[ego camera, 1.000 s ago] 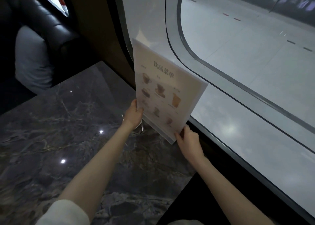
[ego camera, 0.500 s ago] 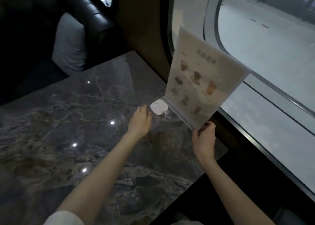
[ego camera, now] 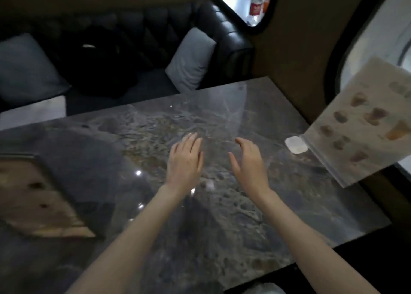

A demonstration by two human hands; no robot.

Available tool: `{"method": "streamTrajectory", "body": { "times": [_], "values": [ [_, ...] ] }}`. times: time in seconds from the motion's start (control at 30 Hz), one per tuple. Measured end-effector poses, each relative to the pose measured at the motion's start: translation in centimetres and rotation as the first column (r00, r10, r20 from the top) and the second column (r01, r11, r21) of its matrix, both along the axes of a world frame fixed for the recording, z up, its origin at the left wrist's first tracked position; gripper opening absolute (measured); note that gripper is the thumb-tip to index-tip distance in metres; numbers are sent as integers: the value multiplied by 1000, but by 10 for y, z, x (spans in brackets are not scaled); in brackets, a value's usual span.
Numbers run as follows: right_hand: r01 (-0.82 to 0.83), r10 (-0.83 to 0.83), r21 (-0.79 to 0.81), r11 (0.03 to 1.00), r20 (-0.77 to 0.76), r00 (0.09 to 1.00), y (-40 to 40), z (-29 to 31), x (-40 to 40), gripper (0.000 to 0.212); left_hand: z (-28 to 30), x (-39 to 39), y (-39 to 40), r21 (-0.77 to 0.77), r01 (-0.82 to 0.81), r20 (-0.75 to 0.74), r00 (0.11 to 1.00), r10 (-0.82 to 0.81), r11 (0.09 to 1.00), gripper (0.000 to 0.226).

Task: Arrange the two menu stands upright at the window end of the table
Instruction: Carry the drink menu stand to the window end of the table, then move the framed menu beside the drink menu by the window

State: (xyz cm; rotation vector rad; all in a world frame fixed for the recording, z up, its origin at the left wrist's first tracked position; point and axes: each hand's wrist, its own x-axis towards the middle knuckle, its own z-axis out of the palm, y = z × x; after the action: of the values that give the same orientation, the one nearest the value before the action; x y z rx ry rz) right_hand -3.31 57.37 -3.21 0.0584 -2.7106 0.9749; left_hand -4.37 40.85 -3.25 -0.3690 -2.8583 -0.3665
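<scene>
One clear menu stand (ego camera: 364,124) with drink pictures stands upright at the window end of the dark marble table (ego camera: 222,215), at the right of the view. A second menu stand (ego camera: 37,195) lies flat at the table's left edge, partly cut off. My left hand (ego camera: 184,162) and my right hand (ego camera: 251,164) hover side by side over the middle of the table, fingers apart and holding nothing, well apart from both stands.
A small white rounded object (ego camera: 296,144) lies on the table just left of the upright stand's base. Behind the table runs a black leather bench (ego camera: 222,37) with grey cushions (ego camera: 191,60). The window (ego camera: 382,37) fills the right side.
Both hands have let go of the upright stand and drawn back to the table's middle. The view has swung left, bringing the second, flat stand into sight.
</scene>
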Motion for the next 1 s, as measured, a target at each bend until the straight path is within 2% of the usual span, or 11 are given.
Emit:
{"method": "streamTrajectory", "body": {
  "times": [0.13,0.27,0.33,0.47,0.6,0.67,0.73,0.83,0.9,1.0],
  "values": [
    [-183,188,66,981,-66,980,-76,3,6,43,0,35,-71,-85,-72,-106,992,63,994,45],
    [-289,303,113,951,-141,942,-143,-3,18,44,-5,81,-137,-150,-191,-231,961,153,970,48],
    [-368,375,82,926,-114,920,-174,-9,26,46,-13,103,-169,-148,-277,-295,929,225,950,50],
    [-543,543,6,839,-4,839,-227,-19,47,56,-30,137,-230,-186,-470,-353,852,387,863,70],
    [-624,625,-60,779,130,769,-263,-27,66,67,-40,157,-282,-114,-597,-232,793,563,794,69],
    [-632,639,-100,768,164,751,-276,-31,70,71,-43,160,-301,-27,-675,-107,735,669,737,69],
    [-600,640,-231,766,185,746,-285,-33,73,65,-45,158,-316,65,-727,30,686,727,684,69],
    [-471,593,-406,783,263,761,-296,-33,75,52,-49,149,-337,194,-768,188,640,745,611,66],
    [-406,566,-457,791,297,769,-301,-33,75,43,-49,141,-348,361,-777,288,619,730,516,64],
    [-335,551,-524,783,337,763,-306,-31,71,26,-53,128,-366,579,-719,400,661,635,384,57]
  ]
}}
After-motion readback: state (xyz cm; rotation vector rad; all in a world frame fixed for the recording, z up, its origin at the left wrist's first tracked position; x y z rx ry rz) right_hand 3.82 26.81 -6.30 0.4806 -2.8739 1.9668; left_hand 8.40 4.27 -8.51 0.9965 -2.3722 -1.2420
